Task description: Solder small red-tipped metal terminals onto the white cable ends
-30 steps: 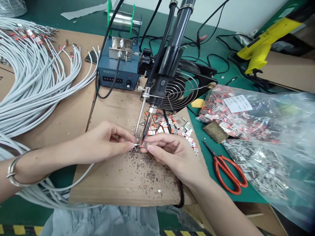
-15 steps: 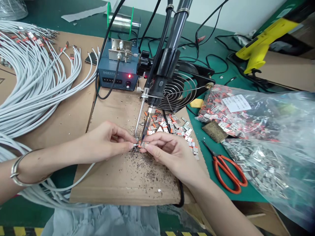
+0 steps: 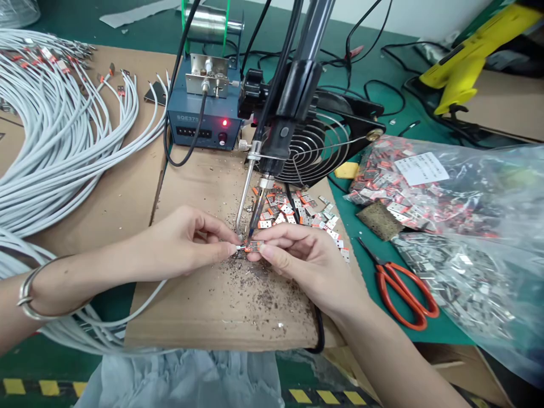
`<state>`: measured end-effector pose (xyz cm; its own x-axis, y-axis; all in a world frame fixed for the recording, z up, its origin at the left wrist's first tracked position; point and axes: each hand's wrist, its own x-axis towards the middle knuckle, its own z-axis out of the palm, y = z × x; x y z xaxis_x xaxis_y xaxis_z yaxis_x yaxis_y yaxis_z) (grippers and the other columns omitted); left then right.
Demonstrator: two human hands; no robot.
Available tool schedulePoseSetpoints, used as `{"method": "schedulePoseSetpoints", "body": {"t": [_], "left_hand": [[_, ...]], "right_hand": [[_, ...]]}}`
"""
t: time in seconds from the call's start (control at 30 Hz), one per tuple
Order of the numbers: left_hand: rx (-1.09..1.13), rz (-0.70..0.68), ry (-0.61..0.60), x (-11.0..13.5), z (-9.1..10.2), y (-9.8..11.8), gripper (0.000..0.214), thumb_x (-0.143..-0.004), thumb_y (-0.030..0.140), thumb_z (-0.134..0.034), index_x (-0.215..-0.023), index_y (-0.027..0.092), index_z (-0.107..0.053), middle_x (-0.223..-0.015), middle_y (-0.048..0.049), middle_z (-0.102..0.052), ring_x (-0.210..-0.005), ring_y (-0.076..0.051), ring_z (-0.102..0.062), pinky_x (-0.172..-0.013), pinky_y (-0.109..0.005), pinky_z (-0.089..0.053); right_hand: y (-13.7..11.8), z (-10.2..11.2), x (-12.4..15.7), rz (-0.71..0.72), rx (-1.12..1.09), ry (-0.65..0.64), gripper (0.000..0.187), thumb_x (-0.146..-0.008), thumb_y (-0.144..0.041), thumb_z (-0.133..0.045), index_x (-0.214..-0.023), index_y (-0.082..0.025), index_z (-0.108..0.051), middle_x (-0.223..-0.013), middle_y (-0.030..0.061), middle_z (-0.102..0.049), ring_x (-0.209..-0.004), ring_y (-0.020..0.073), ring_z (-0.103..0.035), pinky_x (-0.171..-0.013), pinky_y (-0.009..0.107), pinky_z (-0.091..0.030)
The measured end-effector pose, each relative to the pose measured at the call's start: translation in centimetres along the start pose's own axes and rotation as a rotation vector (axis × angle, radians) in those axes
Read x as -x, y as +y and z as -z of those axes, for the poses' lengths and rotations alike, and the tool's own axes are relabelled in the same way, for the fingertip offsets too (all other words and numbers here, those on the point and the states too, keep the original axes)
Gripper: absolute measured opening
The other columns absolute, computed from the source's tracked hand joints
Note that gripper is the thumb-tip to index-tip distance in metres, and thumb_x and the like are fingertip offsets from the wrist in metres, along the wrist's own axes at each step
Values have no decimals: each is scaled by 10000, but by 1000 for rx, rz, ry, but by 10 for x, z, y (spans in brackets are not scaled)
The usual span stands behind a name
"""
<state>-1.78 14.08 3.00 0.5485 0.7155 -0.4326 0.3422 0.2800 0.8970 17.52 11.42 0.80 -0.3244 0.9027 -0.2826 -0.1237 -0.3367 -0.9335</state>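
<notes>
My left hand (image 3: 191, 245) pinches the stripped end of a white cable (image 3: 147, 303) between thumb and fingertips. My right hand (image 3: 308, 263) grips a small USB plug (image 3: 255, 246) with orange plastic in it, its flat side towards me. The cable end meets the plug's rear end between the hands. Just above that joint stands the tip of a clamped soldering iron (image 3: 260, 205); I cannot tell whether it touches. Beside the tip is the bent metal solder feed tube (image 3: 245, 198). Dark crumbs litter the cardboard (image 3: 191, 317) below.
Loose USB plugs (image 3: 297, 209) lie behind my right hand. A blue soldering station (image 3: 204, 122), solder spool (image 3: 206, 25) and fan (image 3: 318, 144) stand behind. White cables (image 3: 63, 141) fill the left. Red-handled scissors (image 3: 406, 292) and plastic bags of parts (image 3: 463, 283) lie right.
The view has shifted slightly. Between my hands the plug has turned, and more of its flat face shows. The iron's tip now appears a little above it. Both hands keep their grip.
</notes>
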Motion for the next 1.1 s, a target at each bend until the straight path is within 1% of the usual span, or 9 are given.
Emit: {"method": "schedulePoseSetpoints", "body": {"t": [0.13, 0.3, 0.4, 0.5, 0.6, 0.7, 0.8, 0.97, 1.1], "left_hand": [[-2, -2, -5, 1, 0, 1, 107, -757, 181, -568, -747, 130, -662, -401, 108, -412, -320, -23, -306, -287, -129, -217], [-30, 7, 0, 1, 1, 2, 114, -750, 185, -570, -767, 139, -673, -395, 107, -414, -318, -33, -313, -291, -149, -218], [-49, 17, 6, 1, 1, 2, 108, -737, 191, -584, -760, 145, -679, -383, 106, -412, -314, -39, -312, -298, -160, -216], [-48, 22, 5, 2, 0, 2, 116, -734, 200, -585, -769, 139, -677, -385, 105, -410, -314, -42, -305, -305, -166, -221], [-48, 31, -2, 4, -1, 3, 131, -749, 208, -577, -788, 133, -677, -418, 96, -420, -335, -42, -306, -310, -165, -220], [-41, 21, -7, 4, -1, 4, 135, -760, 216, -572, -778, 132, -676, -429, 94, -416, -341, -40, -300, -306, -161, -208], [-40, 6, -15, 3, -1, 4, 141, -768, 209, -562, -786, 127, -676, -423, 98, -405, -338, -35, -294, -303, -151, -212], [-42, 5, -13, 3, 0, 3, 135, -767, 198, -564, -793, 126, -675, -436, 95, -433, -341, -32, -311, -300, -144, -224], [-54, 11, -2, 3, 0, 2, 125, -746, 197, -578, -784, 135, -680, -414, 101, -418, -331, -35, -304, -298, -151, -223]], "right_hand": [[1, 1, 0, 8, 2, 2, 72, -728, -171, -717, -796, -190, -699, -656, -9, -730, -583, 85, -668, -505, 150, -494], [1, 0, 0, 23, 36, 22, 91, -718, -212, -732, -800, -193, -698, -672, 11, -739, -622, 113, -685, -550, 181, -519], [2, -1, 0, 14, 54, 34, 105, -703, -236, -742, -788, -195, -695, -689, 25, -743, -643, 129, -693, -579, 203, -532], [1, -1, 1, 6, 54, 32, 96, -703, -225, -738, -786, -198, -697, -692, 20, -743, -653, 127, -695, -604, 202, -535], [1, 1, 2, 9, 34, 12, 84, -715, -211, -727, -794, -206, -699, -689, 3, -741, -657, 113, -694, -609, 184, -529], [1, 2, 1, 8, 35, -2, 85, -714, -220, -729, -791, -206, -697, -683, 2, -737, -651, 118, -694, -598, 191, -530], [0, 2, 0, 1, 41, 3, 96, -707, -226, -735, -793, -201, -698, -679, 5, -733, -641, 123, -693, -583, 196, -530], [-1, 1, 0, -5, 46, 5, 98, -709, -233, -733, -793, -196, -697, -682, 12, -732, -629, 128, -690, -558, 203, -530], [0, 0, 1, -3, 72, 20, 99, -713, -234, -727, -797, -196, -692, -675, 16, -732, -645, 136, -694, -579, 214, -535]]}}
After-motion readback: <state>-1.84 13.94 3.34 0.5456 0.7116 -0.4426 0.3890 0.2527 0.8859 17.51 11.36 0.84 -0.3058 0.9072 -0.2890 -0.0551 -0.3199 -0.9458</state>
